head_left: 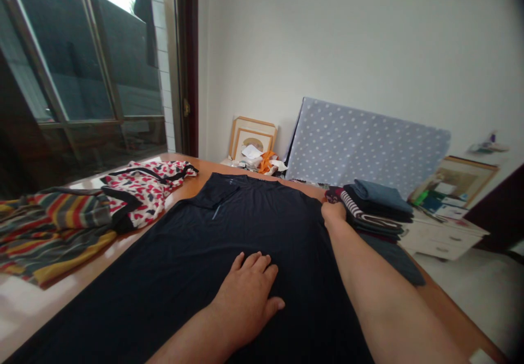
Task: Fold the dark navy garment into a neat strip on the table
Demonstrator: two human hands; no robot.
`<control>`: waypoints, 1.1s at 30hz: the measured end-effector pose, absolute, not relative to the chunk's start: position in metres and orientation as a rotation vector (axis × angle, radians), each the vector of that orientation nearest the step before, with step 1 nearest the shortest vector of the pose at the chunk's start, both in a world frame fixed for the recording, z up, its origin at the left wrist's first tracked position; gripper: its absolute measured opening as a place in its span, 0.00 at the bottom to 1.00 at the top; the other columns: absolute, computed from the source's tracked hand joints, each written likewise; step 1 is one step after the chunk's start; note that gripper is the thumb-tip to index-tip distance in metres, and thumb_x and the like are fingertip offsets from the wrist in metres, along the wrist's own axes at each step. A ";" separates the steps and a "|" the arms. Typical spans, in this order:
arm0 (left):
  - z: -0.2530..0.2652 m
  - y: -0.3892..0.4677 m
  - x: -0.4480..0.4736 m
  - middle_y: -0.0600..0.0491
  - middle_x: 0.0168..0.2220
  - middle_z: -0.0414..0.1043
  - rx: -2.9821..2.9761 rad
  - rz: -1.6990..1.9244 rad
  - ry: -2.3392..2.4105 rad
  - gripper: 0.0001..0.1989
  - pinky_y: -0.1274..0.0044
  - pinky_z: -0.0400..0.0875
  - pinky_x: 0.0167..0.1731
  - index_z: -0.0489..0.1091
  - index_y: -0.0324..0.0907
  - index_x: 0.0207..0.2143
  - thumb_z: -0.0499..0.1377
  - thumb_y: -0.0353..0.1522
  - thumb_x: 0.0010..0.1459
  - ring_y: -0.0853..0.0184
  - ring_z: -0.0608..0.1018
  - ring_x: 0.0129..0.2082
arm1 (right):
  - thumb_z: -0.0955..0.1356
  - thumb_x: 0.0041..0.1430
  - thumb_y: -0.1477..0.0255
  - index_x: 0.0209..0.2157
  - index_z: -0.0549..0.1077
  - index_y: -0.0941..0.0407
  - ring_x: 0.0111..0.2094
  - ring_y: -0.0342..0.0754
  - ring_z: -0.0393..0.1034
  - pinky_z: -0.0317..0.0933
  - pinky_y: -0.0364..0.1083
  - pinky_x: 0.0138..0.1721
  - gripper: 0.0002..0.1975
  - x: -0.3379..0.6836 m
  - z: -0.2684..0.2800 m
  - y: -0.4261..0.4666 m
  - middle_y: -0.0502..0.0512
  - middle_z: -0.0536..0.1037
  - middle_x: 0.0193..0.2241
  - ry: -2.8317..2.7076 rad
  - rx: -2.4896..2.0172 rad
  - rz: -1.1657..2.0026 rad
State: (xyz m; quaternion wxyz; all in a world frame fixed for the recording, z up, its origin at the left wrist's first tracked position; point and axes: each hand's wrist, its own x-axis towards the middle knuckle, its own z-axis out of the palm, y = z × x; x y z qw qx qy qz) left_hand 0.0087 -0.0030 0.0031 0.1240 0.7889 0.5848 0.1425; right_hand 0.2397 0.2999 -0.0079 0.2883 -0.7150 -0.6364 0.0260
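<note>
Left hand lies flat and open, palm down, fingers together, pressing on the middle of the dark navy T-shirt, and the right hand is stretched out ahead of it, closed on the shirt's far right edge near the shoulder; its fingertips curl out of sight, so how much cloth it pinches is hard to tell. That shirt is spread across the wooden table under both hands, collar pointing away, its near hem cut off by the bottom of the view. Just beyond the right hand sits a stack of folded clothes, blue on top, striped pieces beneath, the lower layers blurring together. Well off to the left of the left hand lie a red-and-white patterned garment and a crumpled multicoloured striped one, partly cut off by the frame. Ahead of the hands, against the wall, lean a polka-dot board and picture frames, with a small jumble of paper and orange stuff too muddled to name.
</note>
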 end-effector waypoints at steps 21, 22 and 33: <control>-0.004 -0.002 0.009 0.46 0.64 0.62 2.308 0.442 1.714 0.27 0.51 0.51 0.63 0.66 0.48 0.59 0.57 0.46 0.59 0.49 0.60 0.65 | 0.64 0.60 0.63 0.35 0.79 0.52 0.39 0.52 0.73 0.59 0.44 0.38 0.14 0.245 -0.025 0.279 0.58 0.80 0.38 -2.077 -1.844 0.098; -0.004 -0.002 0.009 0.45 0.64 0.62 2.308 0.443 1.714 0.27 0.51 0.51 0.63 0.66 0.48 0.59 0.57 0.46 0.59 0.49 0.60 0.66 | 0.64 0.59 0.64 0.34 0.80 0.52 0.40 0.51 0.73 0.59 0.44 0.38 0.13 0.245 -0.025 0.279 0.56 0.80 0.39 -2.113 -1.814 0.118; -0.004 -0.002 0.008 0.45 0.64 0.62 2.319 0.443 1.708 0.28 0.51 0.51 0.63 0.65 0.48 0.60 0.57 0.46 0.60 0.48 0.60 0.66 | 0.68 0.50 0.72 0.29 0.78 0.55 0.33 0.46 0.70 0.57 0.41 0.33 0.06 0.244 -0.024 0.264 0.52 0.79 0.31 -2.279 -1.558 0.206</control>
